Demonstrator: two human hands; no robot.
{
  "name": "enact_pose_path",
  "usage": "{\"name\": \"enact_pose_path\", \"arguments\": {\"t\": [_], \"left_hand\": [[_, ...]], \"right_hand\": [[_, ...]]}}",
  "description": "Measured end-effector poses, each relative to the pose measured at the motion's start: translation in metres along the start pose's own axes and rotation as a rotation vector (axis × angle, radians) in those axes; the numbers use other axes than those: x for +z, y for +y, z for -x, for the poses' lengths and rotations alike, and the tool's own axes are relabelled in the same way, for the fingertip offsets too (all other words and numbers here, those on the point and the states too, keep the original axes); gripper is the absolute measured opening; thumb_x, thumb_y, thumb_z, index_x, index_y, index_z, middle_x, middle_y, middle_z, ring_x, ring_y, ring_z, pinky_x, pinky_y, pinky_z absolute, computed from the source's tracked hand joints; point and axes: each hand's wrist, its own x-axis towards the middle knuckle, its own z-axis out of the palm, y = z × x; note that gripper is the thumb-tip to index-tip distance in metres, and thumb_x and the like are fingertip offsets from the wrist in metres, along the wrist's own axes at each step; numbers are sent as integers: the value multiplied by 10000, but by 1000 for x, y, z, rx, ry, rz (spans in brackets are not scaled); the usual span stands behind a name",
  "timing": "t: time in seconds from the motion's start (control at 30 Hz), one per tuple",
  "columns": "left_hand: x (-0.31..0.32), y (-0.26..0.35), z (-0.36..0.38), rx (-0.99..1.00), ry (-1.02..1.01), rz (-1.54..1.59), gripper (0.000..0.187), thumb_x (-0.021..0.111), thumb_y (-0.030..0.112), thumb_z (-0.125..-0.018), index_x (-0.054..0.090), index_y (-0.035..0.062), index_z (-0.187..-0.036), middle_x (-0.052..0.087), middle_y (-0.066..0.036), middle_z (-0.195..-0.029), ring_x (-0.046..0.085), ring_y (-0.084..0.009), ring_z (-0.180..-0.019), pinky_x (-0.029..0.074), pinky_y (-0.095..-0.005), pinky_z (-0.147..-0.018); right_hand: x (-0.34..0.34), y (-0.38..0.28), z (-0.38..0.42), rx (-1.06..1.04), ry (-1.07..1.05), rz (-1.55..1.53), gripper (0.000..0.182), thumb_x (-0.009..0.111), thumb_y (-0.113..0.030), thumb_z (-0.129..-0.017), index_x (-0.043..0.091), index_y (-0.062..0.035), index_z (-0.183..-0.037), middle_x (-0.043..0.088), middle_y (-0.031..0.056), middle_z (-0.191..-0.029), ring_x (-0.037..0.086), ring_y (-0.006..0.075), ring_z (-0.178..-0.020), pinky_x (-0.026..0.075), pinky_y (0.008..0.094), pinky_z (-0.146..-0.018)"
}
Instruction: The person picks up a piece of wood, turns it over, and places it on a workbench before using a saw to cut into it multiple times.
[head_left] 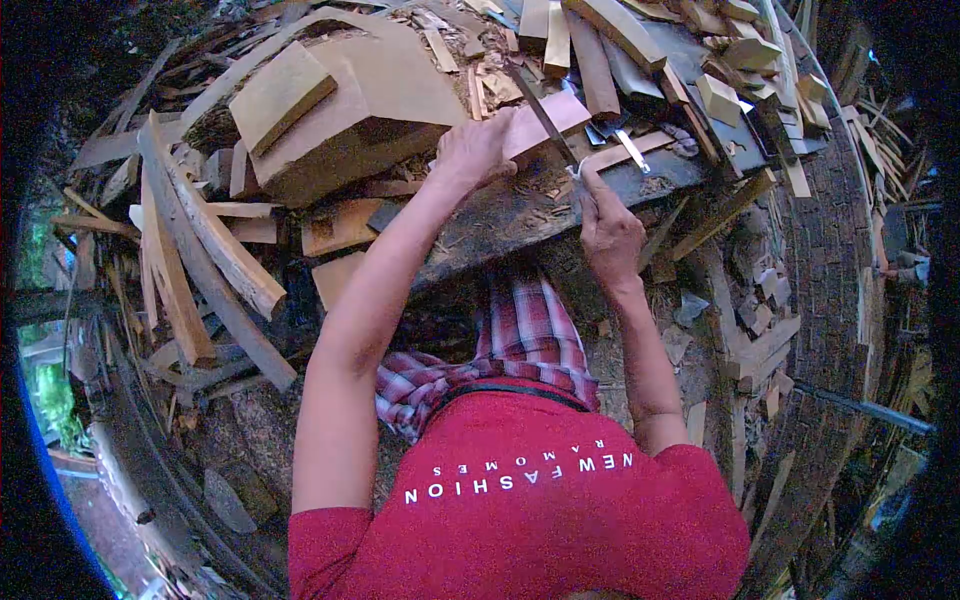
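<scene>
A pale pinkish wood block [562,118] lies near the far side of the dark workbench [520,232]. My left hand [474,152] is closed on its left end, fingers wrapped over it. Across the block's right part runs a long thin dark saw blade [543,112], slanting from upper left to lower right. My right hand [608,222] is closed around the near end of the saw, with the index finger stretched along it. Beside that hand, a flat brown wood strip [630,150] rests on the bench. Small shavings lie between my hands.
A large wood block [360,95] with a smaller slab [283,98] on top stands at the left. Long curved planks [215,240] lean at the far left. Cut pieces [718,98] are piled at the back right. A brick surface [825,250] shows at the right.
</scene>
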Motion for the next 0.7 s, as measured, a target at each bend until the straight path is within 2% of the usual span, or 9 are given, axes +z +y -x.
{"name": "enact_pose_path", "arguments": {"t": [0.13, 0.2, 0.3, 0.53, 0.7], "left_hand": [[2, -3, 0, 17, 13, 19, 676, 819, 286, -647, 457, 155, -1203, 655, -200, -874, 643, -419, -870, 514, -524, -716], [1, -1, 1, 1, 11, 10, 670, 817, 288, -650, 462, 151, -1202, 656, -201, -882, 640, -422, -881, 513, -524, -721], [-4, 5, 3, -21, -3, -3, 658, 813, 293, -656, 468, 152, -1199, 658, -201, -894, 638, -424, -890, 512, -521, -735], [-3, 2, -1, -26, -26, -16, 665, 815, 306, -660, 471, 149, -1207, 663, -193, -911, 641, -416, -900, 517, -509, -753], [-6, 3, -1, -33, -43, -14, 676, 823, 312, -653, 479, 151, -1212, 664, -195, -899, 643, -420, -882, 515, -521, -736]], "right_hand": [[0, -1, 0, 7, -36, 30, 371, 537, -135, -902, 557, -165, -1271, 665, 150, -912, 652, 349, -748, 517, 443, -607], [1, 2, 2, 6, -69, 124, 410, 547, -113, -877, 548, -179, -1281, 638, 129, -790, 636, 338, -656, 506, 444, -555], [-1, -2, 2, -15, -78, 217, 451, 556, -100, -853, 537, -195, -1294, 596, 118, -714, 620, 328, -597, 498, 449, -525], [-3, -6, 0, -2, -124, 231, 430, 530, -102, -865, 538, -190, -1286, 609, 119, -762, 629, 321, -610, 505, 444, -526], [17, 1, -16, -74, -71, 124, 457, 516, -70, -845, 530, -184, -1288, 620, 138, -799, 633, 346, -663, 512, 458, -568]]}}
